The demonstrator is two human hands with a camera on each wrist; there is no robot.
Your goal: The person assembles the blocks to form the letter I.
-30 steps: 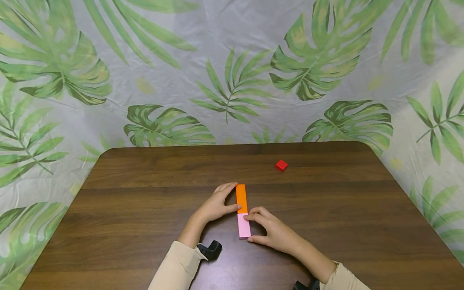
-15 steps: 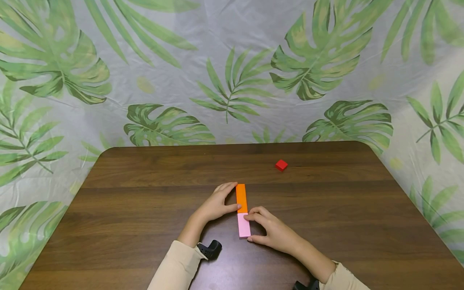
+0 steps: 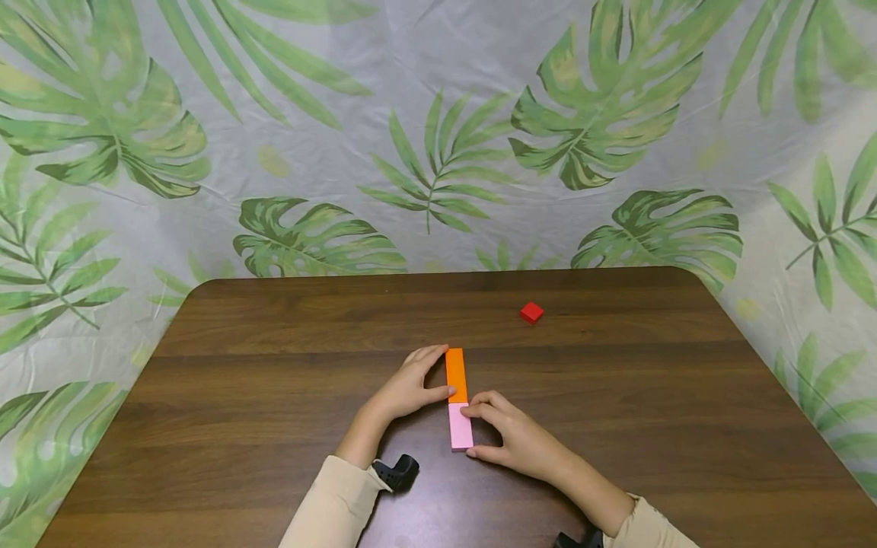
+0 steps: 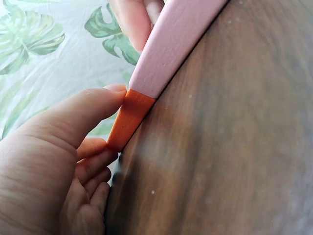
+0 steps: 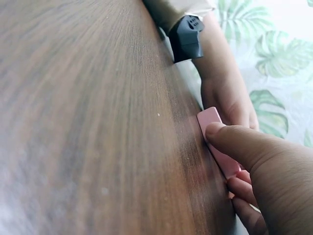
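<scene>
An orange block (image 3: 456,371) and a pink block (image 3: 461,429) lie end to end on the table, in line and touching. My left hand (image 3: 403,390) grips the orange block, thumb near the joint and a fingertip at the far corner. The pink block is pinched by my right hand (image 3: 524,443), its thumb on the near end and index finger close to the joint. In the left wrist view the seam between the pink block (image 4: 171,44) and the orange block (image 4: 131,117) looks closed. The right wrist view shows the thumb across the pink block (image 5: 209,116).
A small red block (image 3: 531,313) lies farther back, right of the two blocks. The dark wooden table (image 3: 274,396) ends in front of a leaf-patterned cloth (image 3: 438,152). A black wrist camera (image 3: 399,473) sits on my left wrist.
</scene>
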